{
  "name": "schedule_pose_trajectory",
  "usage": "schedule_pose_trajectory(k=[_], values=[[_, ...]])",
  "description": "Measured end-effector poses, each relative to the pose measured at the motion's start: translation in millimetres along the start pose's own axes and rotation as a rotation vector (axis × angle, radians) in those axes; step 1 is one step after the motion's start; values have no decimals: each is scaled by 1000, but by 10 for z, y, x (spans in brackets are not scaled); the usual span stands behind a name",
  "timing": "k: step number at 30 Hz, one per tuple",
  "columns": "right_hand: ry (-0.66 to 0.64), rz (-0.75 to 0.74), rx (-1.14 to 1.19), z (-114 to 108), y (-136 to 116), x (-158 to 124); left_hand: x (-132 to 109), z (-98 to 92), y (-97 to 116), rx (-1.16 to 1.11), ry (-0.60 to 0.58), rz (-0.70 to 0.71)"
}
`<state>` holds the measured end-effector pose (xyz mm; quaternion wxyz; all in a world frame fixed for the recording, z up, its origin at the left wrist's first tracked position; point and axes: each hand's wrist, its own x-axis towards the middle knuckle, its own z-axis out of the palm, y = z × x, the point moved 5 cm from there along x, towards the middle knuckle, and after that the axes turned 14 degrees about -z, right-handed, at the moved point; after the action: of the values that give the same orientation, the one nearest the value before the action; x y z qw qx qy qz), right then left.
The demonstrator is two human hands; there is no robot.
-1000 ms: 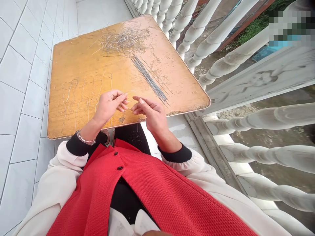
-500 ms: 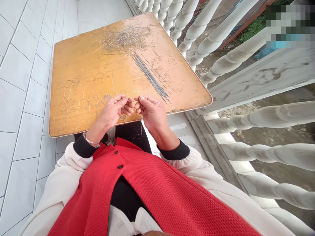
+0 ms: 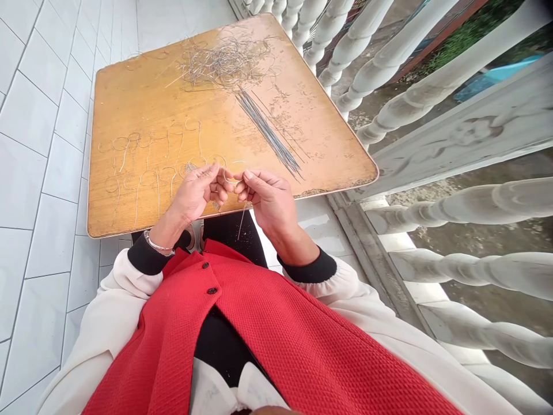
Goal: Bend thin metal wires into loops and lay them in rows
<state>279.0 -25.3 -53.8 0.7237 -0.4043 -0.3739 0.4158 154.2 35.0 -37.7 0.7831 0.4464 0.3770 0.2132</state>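
Observation:
My left hand (image 3: 194, 193) and my right hand (image 3: 268, 199) meet above the near edge of a wooden tabletop (image 3: 142, 109) with an orange-brown finish. Their fingertips pinch a thin pale strand (image 3: 242, 216), bent into a small loop between them, with one end hanging below my right hand. Farther up lie a tangled heap of fine strands (image 3: 224, 63) and a straight bundle of thin grey strands (image 3: 268, 132). Several looped strands (image 3: 142, 158) lie in rows left of my left hand.
White floor tiles (image 3: 43, 173) run along the left. A white balustrade (image 3: 432, 98) stands close to the table's right corner. My black-clad lap (image 3: 228, 230) lies below the near table edge, and a red knit vest (image 3: 259, 323) covers my front.
My hands have drawn closer together around the strand, and its end now hangs lower below my right hand. The view has shifted slightly, moving the table a little to the right.

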Motion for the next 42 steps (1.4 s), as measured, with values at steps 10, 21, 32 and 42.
schedule_pose_trajectory(k=[10,21,32,42], values=[[-12,-9,-19,7,-24,-10,-39,49,8,37,-4,-29],[-29,-24,-4,22,-1,3,-18,41,40,-116,61,71],[-102,159,188,89,46,-2,-84,72,15,-142,116,56],[-144,240,343,126,157,-47,-100,84,23,-84,135,43]])
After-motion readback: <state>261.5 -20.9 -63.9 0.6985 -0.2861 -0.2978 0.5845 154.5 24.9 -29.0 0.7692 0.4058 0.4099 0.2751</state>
